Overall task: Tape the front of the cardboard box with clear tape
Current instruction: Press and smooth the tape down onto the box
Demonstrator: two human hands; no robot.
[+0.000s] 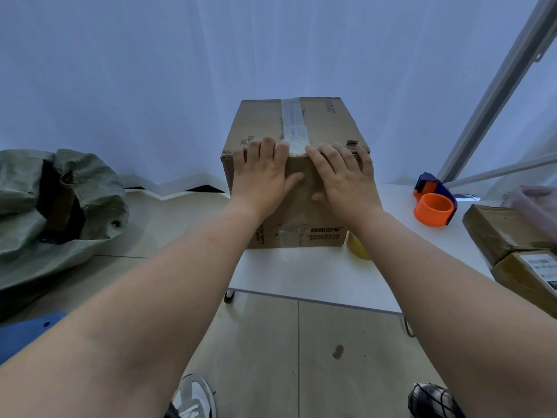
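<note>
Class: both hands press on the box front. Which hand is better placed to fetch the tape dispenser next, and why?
Probably the right hand: the tape dispenser sits on the table to the right of the cardboard box. The left hand would have to cross over.

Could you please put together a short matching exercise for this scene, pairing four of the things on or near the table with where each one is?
Things:
1. cardboard box
2. tape dispenser
3. green sack
4. yellow roll

Places:
A. on the floor to the left of the table
B. on the table to the right of the box, apart from it
C. at the box's lower right corner, partly hidden by the right forearm
D. under both hands, the left hand and the right hand flat on its front

Pairs: 1-D, 2-B, 3-A, 4-C
</note>
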